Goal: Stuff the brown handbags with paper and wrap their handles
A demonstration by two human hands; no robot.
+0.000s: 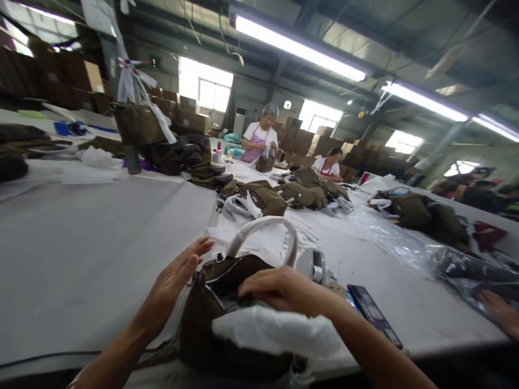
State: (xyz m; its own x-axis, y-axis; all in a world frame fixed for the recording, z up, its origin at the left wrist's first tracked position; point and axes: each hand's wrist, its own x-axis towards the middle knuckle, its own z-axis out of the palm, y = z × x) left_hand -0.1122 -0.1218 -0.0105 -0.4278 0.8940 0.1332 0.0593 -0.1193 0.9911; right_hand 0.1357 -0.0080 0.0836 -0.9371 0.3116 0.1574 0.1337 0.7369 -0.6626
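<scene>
A dark olive handbag [198, 329] stands at the table's front edge with its zipped top open. One of its handles [290, 232], wrapped in white, arches up behind the opening. The nearer wrapped handle [275, 329] hangs over the front and is smeared by motion. My left hand [178, 278] is beside the bag's left end, fingers stretched out and holding nothing. Over the opening lies my right hand [279, 289], its fingers reaching down into the bag. The fingertips are partly hidden there, so what they touch inside cannot be made out.
Right of the bag are a tape dispenser [312, 265] and a phone [373, 313]. More olive bags [263, 197] are heaped further back. Two co-workers [259, 135] stand beyond the table. Another person's hand [498, 310] rests at the right edge near clear plastic [389, 237].
</scene>
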